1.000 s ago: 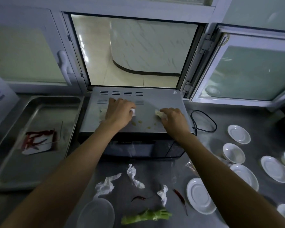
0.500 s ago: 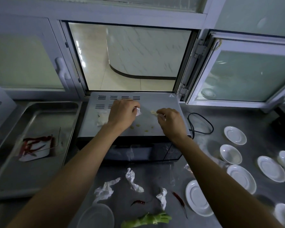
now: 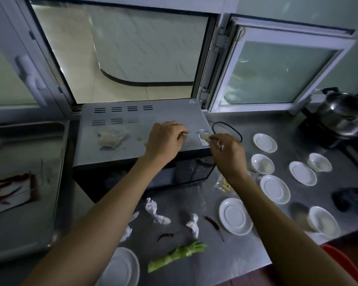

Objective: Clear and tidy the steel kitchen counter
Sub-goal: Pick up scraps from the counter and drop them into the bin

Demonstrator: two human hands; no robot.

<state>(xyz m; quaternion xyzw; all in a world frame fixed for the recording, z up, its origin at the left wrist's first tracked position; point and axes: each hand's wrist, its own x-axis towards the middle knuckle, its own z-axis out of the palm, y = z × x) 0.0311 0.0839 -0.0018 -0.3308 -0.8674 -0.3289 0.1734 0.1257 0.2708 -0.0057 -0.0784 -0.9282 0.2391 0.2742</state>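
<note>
Both hands work over the top of a grey microwave (image 3: 132,129) on the steel counter (image 3: 174,205). My left hand (image 3: 163,141) has its fingers curled at the right part of the lid, pinching a small pale scrap. My right hand (image 3: 225,150) pinches a pale food scrap (image 3: 205,135) at the lid's right edge. A crumpled tissue (image 3: 110,138) lies on the left of the lid, with small crumbs (image 3: 140,139) beside it. In front of the microwave lie crumpled tissues (image 3: 155,211), dried red chillies (image 3: 213,222) and a green vegetable stalk (image 3: 178,255).
Several white saucers (image 3: 275,188) and small bowls (image 3: 262,164) cover the counter's right side. A steel tray (image 3: 50,203) with red chillies on paper (image 3: 8,190) sits left. A black cable (image 3: 227,129) loops behind the microwave; a steel pot (image 3: 339,116) stands far right. Open window behind.
Both hands have moved right across the microwave top to its right edge. The left hand left a crumpled tissue uncovered on the lid's left. The camera also swung right.
</note>
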